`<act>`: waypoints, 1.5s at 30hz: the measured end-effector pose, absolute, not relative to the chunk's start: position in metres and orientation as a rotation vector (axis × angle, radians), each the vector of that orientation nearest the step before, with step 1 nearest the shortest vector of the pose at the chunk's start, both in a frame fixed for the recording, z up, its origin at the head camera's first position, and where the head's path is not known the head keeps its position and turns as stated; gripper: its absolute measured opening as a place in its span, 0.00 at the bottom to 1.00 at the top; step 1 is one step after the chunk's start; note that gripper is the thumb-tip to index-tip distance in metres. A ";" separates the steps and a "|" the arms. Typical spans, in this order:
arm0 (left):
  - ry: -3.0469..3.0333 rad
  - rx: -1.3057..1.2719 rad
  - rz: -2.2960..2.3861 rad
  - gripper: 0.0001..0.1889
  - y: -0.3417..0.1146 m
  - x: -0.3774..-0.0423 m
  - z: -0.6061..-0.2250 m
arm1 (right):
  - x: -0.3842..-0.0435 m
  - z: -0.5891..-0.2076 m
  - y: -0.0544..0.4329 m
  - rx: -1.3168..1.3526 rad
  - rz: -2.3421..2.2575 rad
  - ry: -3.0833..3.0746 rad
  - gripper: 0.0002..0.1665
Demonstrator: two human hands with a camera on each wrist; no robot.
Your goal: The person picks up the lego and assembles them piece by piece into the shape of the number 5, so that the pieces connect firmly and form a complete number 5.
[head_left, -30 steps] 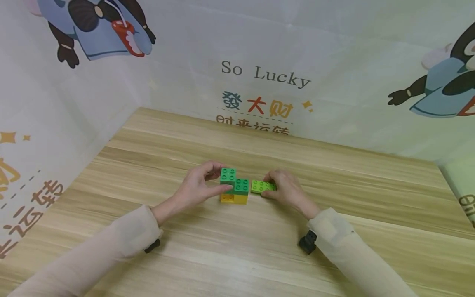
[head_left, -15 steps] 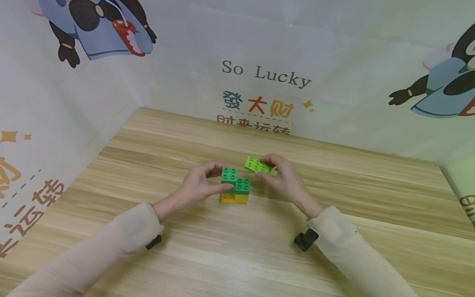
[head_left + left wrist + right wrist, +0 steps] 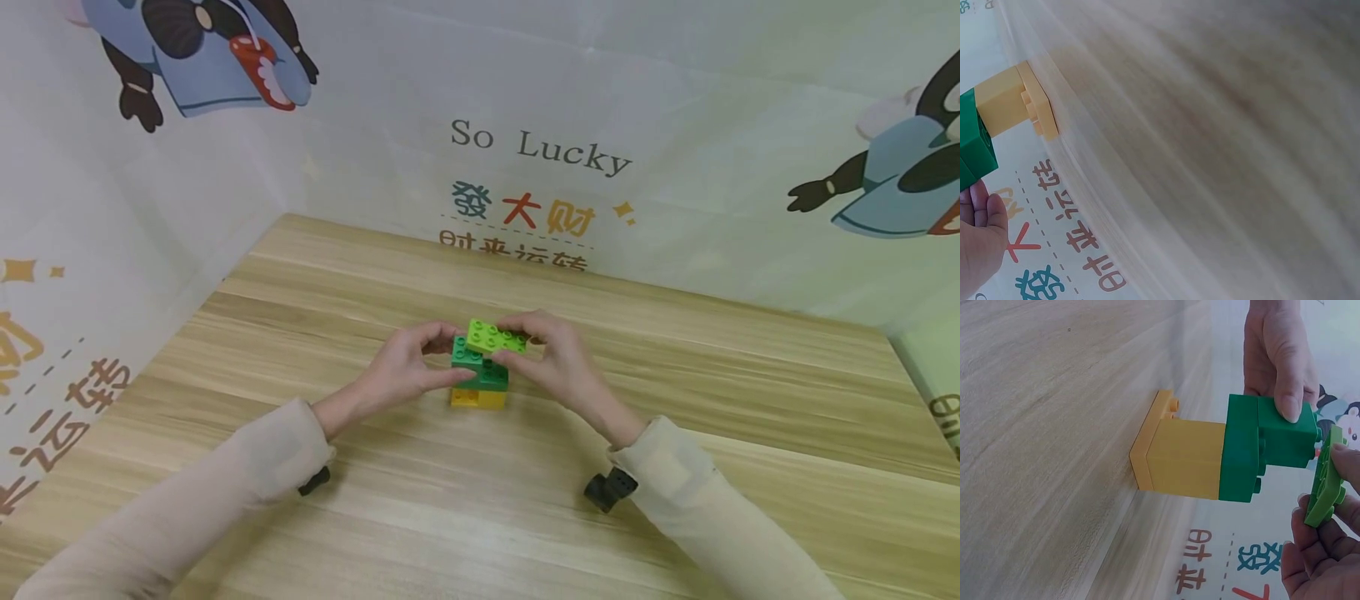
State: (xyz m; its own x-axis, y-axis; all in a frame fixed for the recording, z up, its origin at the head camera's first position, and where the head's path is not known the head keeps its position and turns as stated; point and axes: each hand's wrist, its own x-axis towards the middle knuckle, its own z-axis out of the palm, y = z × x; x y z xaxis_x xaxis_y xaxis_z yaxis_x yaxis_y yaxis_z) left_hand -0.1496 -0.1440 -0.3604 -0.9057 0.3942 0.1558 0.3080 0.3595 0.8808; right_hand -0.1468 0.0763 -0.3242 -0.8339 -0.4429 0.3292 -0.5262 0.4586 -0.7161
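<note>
A toy brick stack stands on the table: a thin orange plate at the bottom, a yellow brick, a wide green brick, then a smaller green brick on top. My left hand grips the upper green brick from the left, thumb on the near face. Between thumb and fingers my right hand pinches a flat lime-green brick. It hangs tilted just above the top studs, with a small gap visible in the right wrist view. The left wrist view shows only part of the stack.
The wood-grain table reaches back to a printed cloth backdrop with lettering and cartoon penguins. Another cloth wall stands along the left side. Each wrist wears a small black camera.
My right hand has lifted the lime-green brick off the table beside the stack and carried it left, over the top green brick. The left hand keeps its hold on the stack.
</note>
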 end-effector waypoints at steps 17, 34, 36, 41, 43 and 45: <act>2.528 0.672 1.568 0.21 -0.144 -0.153 -0.357 | -0.144 -0.324 0.072 0.936 1.159 -2.602 0.20; 2.555 0.707 1.540 0.20 -0.144 -0.153 -0.358 | -0.144 -0.318 0.068 0.957 1.084 -2.647 0.19; 2.556 0.708 1.538 0.20 -0.144 -0.153 -0.358 | -0.144 -0.317 0.068 0.961 1.073 -2.653 0.20; 2.547 0.711 1.543 0.20 -0.144 -0.153 -0.357 | -0.144 -0.314 0.067 0.960 1.064 -2.684 0.20; 2.545 0.714 1.545 0.20 -0.144 -0.153 -0.357 | -0.144 -0.313 0.067 0.968 1.061 -2.691 0.20; 2.548 0.715 1.543 0.20 -0.144 -0.153 -0.357 | -0.145 -0.313 0.067 0.976 1.057 -2.695 0.19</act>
